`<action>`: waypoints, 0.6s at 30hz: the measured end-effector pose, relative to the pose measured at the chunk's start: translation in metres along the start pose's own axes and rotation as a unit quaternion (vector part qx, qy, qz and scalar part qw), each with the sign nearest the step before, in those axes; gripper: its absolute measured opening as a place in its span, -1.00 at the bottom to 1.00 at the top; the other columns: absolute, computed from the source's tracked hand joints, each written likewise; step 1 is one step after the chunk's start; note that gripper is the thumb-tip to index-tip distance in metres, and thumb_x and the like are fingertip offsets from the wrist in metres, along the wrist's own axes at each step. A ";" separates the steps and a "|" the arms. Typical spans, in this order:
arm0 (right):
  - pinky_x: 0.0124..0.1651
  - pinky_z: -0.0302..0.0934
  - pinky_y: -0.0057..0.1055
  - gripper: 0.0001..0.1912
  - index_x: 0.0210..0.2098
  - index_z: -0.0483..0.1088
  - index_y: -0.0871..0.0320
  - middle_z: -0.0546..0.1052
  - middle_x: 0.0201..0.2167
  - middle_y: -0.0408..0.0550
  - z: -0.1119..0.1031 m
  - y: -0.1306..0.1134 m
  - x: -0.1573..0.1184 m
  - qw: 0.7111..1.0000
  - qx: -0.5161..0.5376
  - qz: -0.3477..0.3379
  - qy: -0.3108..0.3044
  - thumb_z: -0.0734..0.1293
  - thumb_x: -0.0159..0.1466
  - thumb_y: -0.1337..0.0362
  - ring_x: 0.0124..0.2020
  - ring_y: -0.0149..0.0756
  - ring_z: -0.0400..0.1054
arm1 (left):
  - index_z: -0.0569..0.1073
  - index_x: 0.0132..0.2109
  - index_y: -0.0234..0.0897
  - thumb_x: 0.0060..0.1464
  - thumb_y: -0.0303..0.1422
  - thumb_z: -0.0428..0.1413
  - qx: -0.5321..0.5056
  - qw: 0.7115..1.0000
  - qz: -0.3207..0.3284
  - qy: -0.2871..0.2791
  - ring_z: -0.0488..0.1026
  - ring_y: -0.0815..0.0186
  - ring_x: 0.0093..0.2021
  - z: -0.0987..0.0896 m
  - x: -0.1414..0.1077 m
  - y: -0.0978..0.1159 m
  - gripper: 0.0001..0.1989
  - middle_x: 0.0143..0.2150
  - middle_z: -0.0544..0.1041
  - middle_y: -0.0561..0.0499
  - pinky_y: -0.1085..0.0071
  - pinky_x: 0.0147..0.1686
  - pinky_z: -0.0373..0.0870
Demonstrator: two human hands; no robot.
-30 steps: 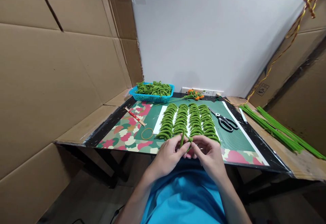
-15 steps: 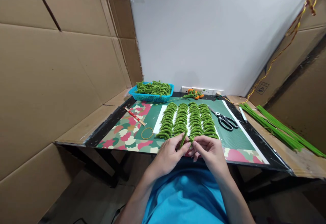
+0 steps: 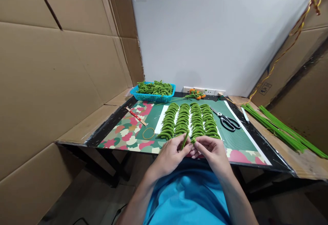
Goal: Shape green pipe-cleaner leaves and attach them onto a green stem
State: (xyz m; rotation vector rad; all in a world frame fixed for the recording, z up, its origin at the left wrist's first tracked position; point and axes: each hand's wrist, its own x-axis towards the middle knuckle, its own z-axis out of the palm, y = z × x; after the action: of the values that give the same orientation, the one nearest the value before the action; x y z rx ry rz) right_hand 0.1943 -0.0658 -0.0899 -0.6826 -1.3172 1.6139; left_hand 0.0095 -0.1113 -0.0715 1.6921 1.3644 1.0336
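Observation:
A green pipe cleaner [image 3: 185, 141] is pinched between the thumb and fingers of my left hand [image 3: 172, 153], one end sticking up. My right hand [image 3: 211, 151] pinches the same fuzzy piece at a small bent or twisted part between both thumbs. Both hands hang at the table's near edge, fingertips almost touching. Just beyond them, several curved green pipe cleaner pieces [image 3: 183, 117] lie in neat columns on a white sheet [image 3: 159, 122]. Fingers hide part of the held piece.
A blue basket [image 3: 151, 98] heaped with green pieces stands at the back left. Black-handled scissors [image 3: 229, 122] lie right of the columns. Long green pipe cleaners [image 3: 279, 129] and a white-handled tool [image 3: 245, 114] are farther right. Orange flowers [image 3: 198, 94], chopsticks [image 3: 136, 116] and a rubber band [image 3: 148, 133] also lie around.
Both hands stay nearly in place, with only slight finger movement around the pipe cleaner. The view has shifted a little.

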 end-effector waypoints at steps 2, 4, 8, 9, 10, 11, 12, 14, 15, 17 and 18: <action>-0.33 0.61 -0.31 -0.57 -0.23 0.62 0.17 0.69 -0.41 -0.01 0.001 -0.001 0.000 1.000 -0.004 -0.007 0.001 0.63 0.20 -0.07 -0.45 -0.21 0.62 | 0.46 -0.14 -0.23 0.43 -0.05 0.09 0.002 1.000 0.002 0.008 0.48 0.28 -0.25 0.001 0.000 0.000 -0.67 -0.26 0.56 0.03 0.42 -0.23 0.37; -0.33 0.60 -0.33 -0.58 -0.19 0.62 0.16 0.70 -0.37 -0.01 0.001 -0.002 -0.001 1.000 -0.004 -0.016 -0.001 0.62 0.22 -0.06 -0.45 -0.23 0.61 | 0.45 -0.14 -0.23 0.43 -0.08 0.09 0.007 1.000 0.006 0.017 0.48 0.27 -0.24 0.001 0.000 0.000 -0.69 -0.23 0.57 0.02 0.42 -0.22 0.37; -0.33 0.59 -0.38 -0.64 -0.13 0.60 0.14 0.69 -0.35 -0.04 0.002 -0.001 -0.002 0.999 -0.007 -0.034 -0.015 0.60 0.28 0.01 -0.43 -0.26 0.60 | 0.43 -0.15 -0.22 0.43 -0.12 0.09 0.026 0.999 0.006 0.021 0.47 0.30 -0.23 0.001 -0.001 0.001 -0.73 -0.21 0.56 0.05 0.42 -0.23 0.34; -0.34 0.58 -0.39 -0.66 -0.16 0.60 0.14 0.68 -0.36 -0.04 0.002 0.000 -0.002 0.999 -0.009 -0.036 -0.016 0.59 0.29 0.02 -0.43 -0.27 0.60 | 0.43 -0.16 -0.22 0.44 -0.12 0.09 0.030 0.999 0.005 0.018 0.47 0.30 -0.23 0.001 -0.002 0.001 -0.73 -0.22 0.56 0.06 0.42 -0.24 0.33; -0.35 0.58 -0.40 -0.68 -0.18 0.60 0.14 0.67 -0.37 -0.05 0.002 0.001 -0.002 0.999 -0.011 -0.039 -0.015 0.58 0.30 0.02 -0.44 -0.28 0.59 | 0.43 -0.16 -0.22 0.43 -0.12 0.09 0.032 0.999 0.003 0.014 0.46 0.31 -0.24 0.001 -0.002 0.002 -0.73 -0.22 0.55 0.06 0.42 -0.25 0.32; -0.36 0.57 -0.40 -0.68 -0.20 0.60 0.14 0.66 -0.38 -0.06 0.002 0.002 -0.002 0.999 -0.012 -0.040 -0.013 0.58 0.30 0.02 -0.45 -0.29 0.57 | 0.42 -0.17 -0.22 0.43 -0.12 0.09 0.033 0.999 0.002 0.009 0.46 0.31 -0.24 0.001 -0.002 0.002 -0.72 -0.23 0.54 0.07 0.42 -0.26 0.31; -0.37 0.57 -0.40 -0.69 -0.22 0.60 0.15 0.65 -0.39 -0.07 0.003 0.003 -0.002 0.999 -0.012 -0.041 -0.011 0.57 0.31 0.02 -0.46 -0.30 0.56 | 0.42 -0.17 -0.22 0.43 -0.12 0.09 0.034 0.999 0.002 0.006 0.46 0.31 -0.25 0.001 -0.002 0.003 -0.72 -0.24 0.53 0.08 0.42 -0.26 0.30; -0.41 0.56 -0.40 -0.69 -0.23 0.60 0.15 0.64 -0.40 -0.08 0.003 0.004 -0.003 0.999 -0.013 -0.045 -0.001 0.57 0.31 0.02 -0.48 -0.31 0.54 | 0.41 -0.19 -0.22 0.43 -0.12 0.09 0.036 0.999 0.002 0.004 0.44 0.32 -0.27 0.001 -0.003 0.004 -0.72 -0.26 0.51 0.09 0.42 -0.28 0.28; -0.43 0.56 -0.39 -0.69 -0.23 0.61 0.15 0.63 -0.41 -0.09 0.004 0.004 -0.003 0.999 -0.014 -0.048 0.007 0.57 0.31 0.02 -0.49 -0.31 0.53 | 0.40 -0.20 -0.22 0.43 -0.12 0.09 0.038 0.999 0.002 0.004 0.42 0.33 -0.29 0.001 -0.003 0.005 -0.71 -0.28 0.50 0.10 0.42 -0.29 0.27; -0.44 0.56 -0.39 -0.69 -0.25 0.62 0.15 0.63 -0.44 -0.08 0.004 0.003 -0.003 0.998 -0.018 -0.053 0.022 0.59 0.28 0.03 -0.51 -0.30 0.53 | 0.38 -0.23 -0.22 0.41 -0.13 0.10 0.044 0.999 0.000 0.006 0.38 0.34 -0.32 0.000 -0.003 0.005 -0.71 -0.30 0.47 0.11 0.42 -0.32 0.24; -0.45 0.56 -0.39 -0.69 -0.26 0.63 0.16 0.64 -0.45 -0.08 0.005 0.003 -0.003 0.998 -0.021 -0.056 0.029 0.60 0.27 0.03 -0.52 -0.30 0.53 | 0.37 -0.23 -0.22 0.40 -0.13 0.11 0.046 0.999 -0.002 0.006 0.36 0.35 -0.33 0.000 -0.003 0.005 -0.71 -0.31 0.47 0.11 0.42 -0.33 0.23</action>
State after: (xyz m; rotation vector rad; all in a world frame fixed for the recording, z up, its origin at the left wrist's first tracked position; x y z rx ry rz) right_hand 0.1907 -0.0708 -0.0917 -0.6644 -1.3268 1.4713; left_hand 0.0112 -0.1148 -0.0675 1.7528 1.4428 0.9943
